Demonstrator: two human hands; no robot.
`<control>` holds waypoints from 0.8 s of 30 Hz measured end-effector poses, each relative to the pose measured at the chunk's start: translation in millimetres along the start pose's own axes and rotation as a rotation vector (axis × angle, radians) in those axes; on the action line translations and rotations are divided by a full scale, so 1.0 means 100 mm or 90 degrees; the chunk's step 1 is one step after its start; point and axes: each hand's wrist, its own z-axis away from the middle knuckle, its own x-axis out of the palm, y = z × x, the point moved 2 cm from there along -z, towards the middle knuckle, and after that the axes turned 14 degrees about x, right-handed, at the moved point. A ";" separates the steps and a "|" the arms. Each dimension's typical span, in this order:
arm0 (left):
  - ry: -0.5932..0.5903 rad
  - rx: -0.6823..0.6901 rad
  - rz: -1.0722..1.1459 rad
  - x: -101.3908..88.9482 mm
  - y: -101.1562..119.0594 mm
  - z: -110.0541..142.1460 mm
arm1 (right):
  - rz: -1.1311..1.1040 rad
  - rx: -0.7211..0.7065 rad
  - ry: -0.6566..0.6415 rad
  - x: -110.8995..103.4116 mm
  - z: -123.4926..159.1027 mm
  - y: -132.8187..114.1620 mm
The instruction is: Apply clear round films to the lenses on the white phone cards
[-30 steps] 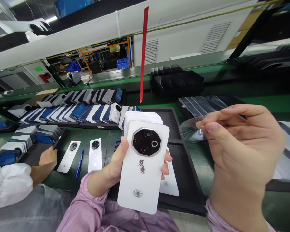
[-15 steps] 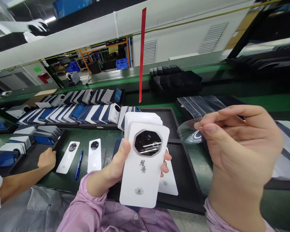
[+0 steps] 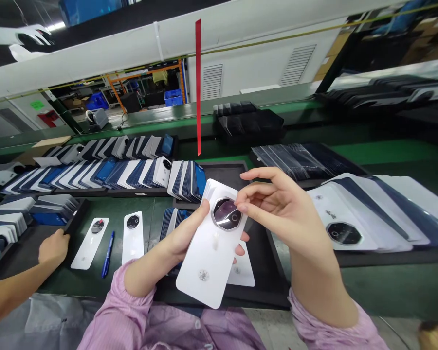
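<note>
My left hand (image 3: pixel 188 231) is wrapped round a small stack of white phone back covers (image 3: pixel 208 262), tilted, thumb on the near edge and fingertips out on the far side. The top cover carries a dark, glossy octagonal camera window (image 3: pixel 226 214) and a round emblem low down. Thumb and index finger of my right hand (image 3: pixel 284 209) pinch at the window's upper right edge, on a clear film that hardly shows now against the shiny surface. Whether it lies flat on the window I cannot tell. Below the stack, another white cover (image 3: pixel 243 270) rests in a black tray (image 3: pixel 277 272).
To the right, a tray holds white covers (image 3: pixel 354 233) and dark blue sheets. A stack of clear-wrapped dark sheets (image 3: pixel 295 160) lies behind. At left are two single covers, a blue pen (image 3: pixel 108 255), rows of covers, and a co-worker's hand (image 3: pixel 54 247).
My right hand has moved left and down with the clear film, from beside the stack onto its camera window. The stack in my left hand has tilted. The whole view has shifted.
</note>
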 end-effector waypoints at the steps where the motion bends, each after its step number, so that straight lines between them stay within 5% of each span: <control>1: -0.003 0.001 -0.005 -0.01 0.00 0.00 | 0.005 0.000 0.001 0.00 0.00 0.00; 11: -0.005 0.045 -0.062 0.06 0.02 0.00 | 0.177 -0.054 0.044 0.09 0.06 -0.02; 17: 0.071 0.083 -0.149 0.16 0.10 0.01 | 0.390 -0.259 0.356 0.10 0.07 -0.03; 19: 0.107 0.137 -0.198 0.21 0.16 0.03 | 0.373 -0.212 0.314 0.07 0.04 0.00; 22: 0.141 0.238 -0.307 0.26 0.25 0.08 | 0.323 -0.064 0.125 0.09 0.00 0.11; 24: 0.172 0.287 -0.415 0.27 0.30 0.11 | 0.249 0.010 0.099 0.11 0.01 0.23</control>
